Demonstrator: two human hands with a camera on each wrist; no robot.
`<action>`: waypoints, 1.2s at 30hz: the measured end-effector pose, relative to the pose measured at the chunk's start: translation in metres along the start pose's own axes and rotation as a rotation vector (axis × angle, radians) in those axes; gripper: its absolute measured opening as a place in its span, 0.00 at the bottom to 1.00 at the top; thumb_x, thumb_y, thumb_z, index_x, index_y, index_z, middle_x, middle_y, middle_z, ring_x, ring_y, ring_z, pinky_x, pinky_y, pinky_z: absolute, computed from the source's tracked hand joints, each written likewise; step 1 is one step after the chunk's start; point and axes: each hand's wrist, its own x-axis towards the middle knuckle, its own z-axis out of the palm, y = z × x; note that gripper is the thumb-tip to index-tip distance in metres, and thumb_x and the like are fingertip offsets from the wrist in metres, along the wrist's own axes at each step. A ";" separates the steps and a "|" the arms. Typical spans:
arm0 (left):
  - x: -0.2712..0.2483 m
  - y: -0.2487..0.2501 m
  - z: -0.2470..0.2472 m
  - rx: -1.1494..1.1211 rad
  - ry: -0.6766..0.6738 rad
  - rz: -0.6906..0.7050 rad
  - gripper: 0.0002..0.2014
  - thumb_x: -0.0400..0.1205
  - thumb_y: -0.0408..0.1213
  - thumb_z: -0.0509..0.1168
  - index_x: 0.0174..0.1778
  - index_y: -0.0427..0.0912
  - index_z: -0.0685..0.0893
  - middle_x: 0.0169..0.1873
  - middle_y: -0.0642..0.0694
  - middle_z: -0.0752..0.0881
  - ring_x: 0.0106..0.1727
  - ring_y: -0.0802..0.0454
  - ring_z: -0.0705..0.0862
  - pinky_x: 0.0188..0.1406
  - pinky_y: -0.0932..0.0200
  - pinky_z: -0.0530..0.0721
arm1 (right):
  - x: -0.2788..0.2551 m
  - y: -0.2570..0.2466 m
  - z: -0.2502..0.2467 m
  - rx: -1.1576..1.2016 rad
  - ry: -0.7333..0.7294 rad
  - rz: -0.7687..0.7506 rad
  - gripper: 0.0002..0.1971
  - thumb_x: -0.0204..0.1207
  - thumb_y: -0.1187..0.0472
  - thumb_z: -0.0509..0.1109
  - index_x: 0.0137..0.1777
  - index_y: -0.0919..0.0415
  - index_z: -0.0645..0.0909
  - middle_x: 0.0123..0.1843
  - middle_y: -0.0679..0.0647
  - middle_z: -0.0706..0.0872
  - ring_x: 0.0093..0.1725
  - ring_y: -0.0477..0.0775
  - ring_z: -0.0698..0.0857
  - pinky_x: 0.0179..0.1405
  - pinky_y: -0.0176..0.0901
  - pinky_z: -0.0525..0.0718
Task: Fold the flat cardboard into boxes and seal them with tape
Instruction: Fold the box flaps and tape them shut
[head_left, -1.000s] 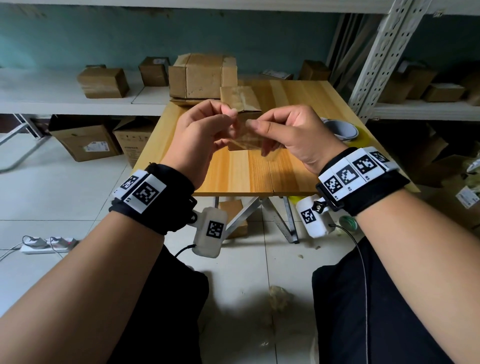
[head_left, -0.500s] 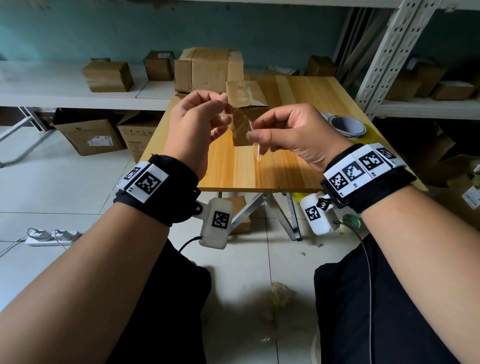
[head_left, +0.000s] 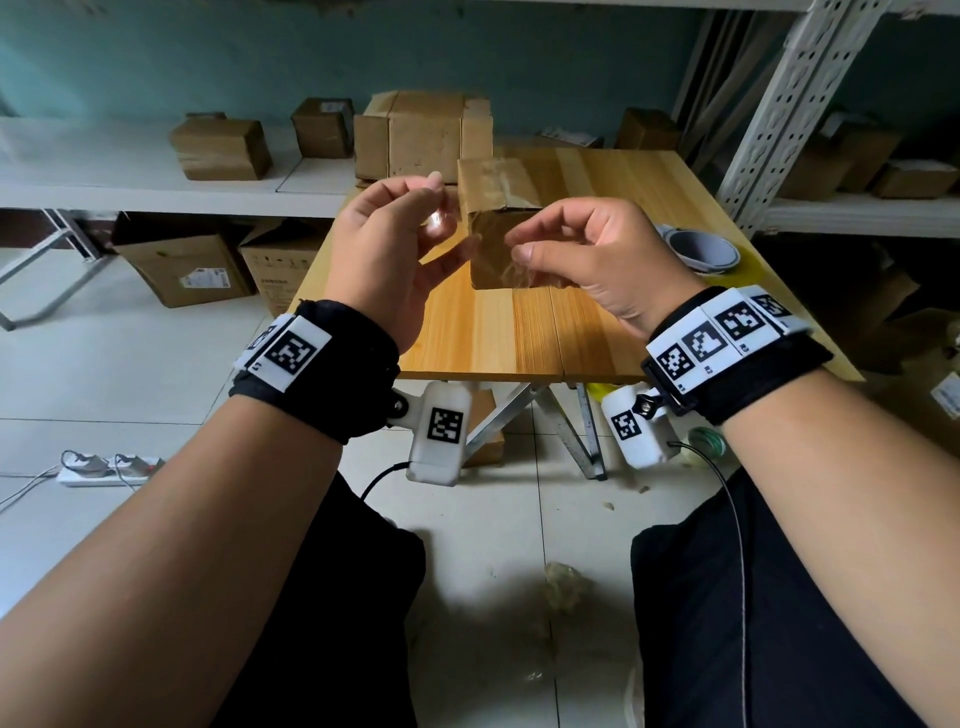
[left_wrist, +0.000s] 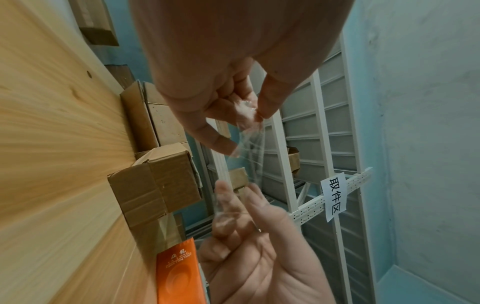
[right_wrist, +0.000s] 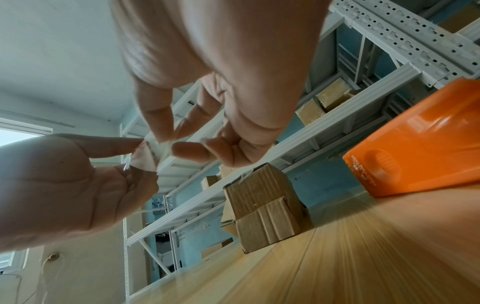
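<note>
A crumpled strip of clear tape hangs in the air between my two hands, above the near half of the wooden table. My left hand pinches one end between thumb and fingertips; the left wrist view shows that bunched end of tape. My right hand pinches the other end, seen close in the right wrist view. Just behind the hands a small folded cardboard box sits on the table with shiny tape across its top. Neither hand touches it.
A larger cardboard box stands at the table's far edge. A grey round object lies at the right edge, and an orange pack is nearby. More boxes fill the white shelves and the floor at left.
The hands have drawn apart from fingertips nearly touching. The tape now stretches and crumples between them. The box on the table has not moved.
</note>
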 end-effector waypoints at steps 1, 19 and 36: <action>0.001 0.000 0.000 -0.020 0.006 -0.004 0.06 0.89 0.29 0.65 0.47 0.39 0.83 0.40 0.42 0.89 0.38 0.53 0.89 0.58 0.40 0.92 | 0.001 0.001 0.000 0.002 0.010 -0.001 0.08 0.81 0.67 0.78 0.58 0.67 0.91 0.51 0.63 0.94 0.48 0.58 0.93 0.48 0.44 0.92; 0.013 -0.004 -0.005 -0.217 0.129 -0.077 0.04 0.90 0.29 0.66 0.59 0.36 0.81 0.36 0.44 0.87 0.34 0.56 0.87 0.46 0.51 0.92 | 0.000 -0.007 0.010 0.339 -0.029 0.141 0.06 0.78 0.68 0.80 0.49 0.60 0.87 0.49 0.61 0.93 0.58 0.69 0.93 0.52 0.50 0.89; 0.014 -0.015 0.002 -0.167 0.147 -0.002 0.19 0.81 0.19 0.74 0.64 0.35 0.78 0.54 0.32 0.86 0.53 0.41 0.92 0.46 0.54 0.92 | 0.004 -0.007 0.023 0.482 -0.015 0.105 0.24 0.77 0.78 0.76 0.72 0.70 0.77 0.62 0.69 0.91 0.61 0.66 0.93 0.54 0.52 0.92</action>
